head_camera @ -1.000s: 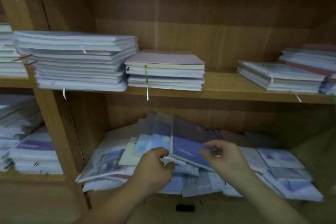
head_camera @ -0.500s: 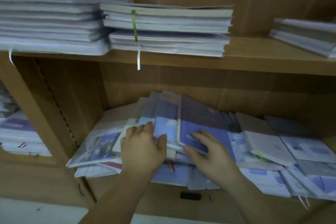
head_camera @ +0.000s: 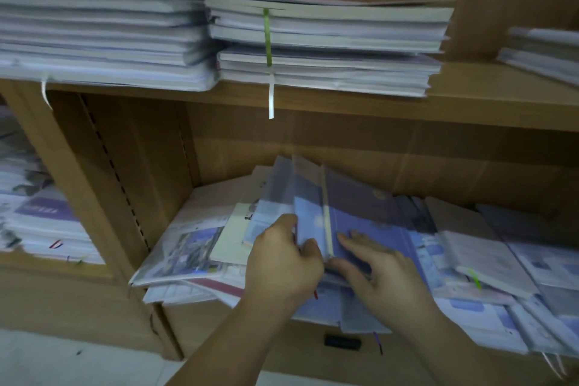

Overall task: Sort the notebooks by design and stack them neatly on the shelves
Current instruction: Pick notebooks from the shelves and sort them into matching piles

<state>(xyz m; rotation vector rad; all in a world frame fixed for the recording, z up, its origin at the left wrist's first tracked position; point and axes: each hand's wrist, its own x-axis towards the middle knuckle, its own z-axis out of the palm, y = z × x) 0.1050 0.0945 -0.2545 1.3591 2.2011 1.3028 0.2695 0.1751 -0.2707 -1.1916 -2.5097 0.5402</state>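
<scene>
A loose heap of notebooks (head_camera: 488, 263) covers the lower shelf. In its middle several blue and purple notebooks lean up against the back. My left hand (head_camera: 282, 263) grips the near edge of a light blue notebook (head_camera: 308, 213) in that leaning group. My right hand (head_camera: 382, 273) lies flat, fingers spread, on the cover of a purple notebook (head_camera: 369, 216) beside it. On the upper shelf (head_camera: 470, 106) stand a tall stack (head_camera: 103, 19) at the left and a shorter stack (head_camera: 329, 44) with a green ribbon in the middle.
Another low stack (head_camera: 545, 53) sits at the upper shelf's right end. A wooden upright (head_camera: 94, 197) splits off the left bay, where more notebooks (head_camera: 40, 222) are piled. A small black handle (head_camera: 341, 342) sits on the panel below the lower shelf.
The view has moved closer and lower toward the lower shelf. My left hand shifted onto the light blue notebook's edge, and my right hand flattened on the purple cover.
</scene>
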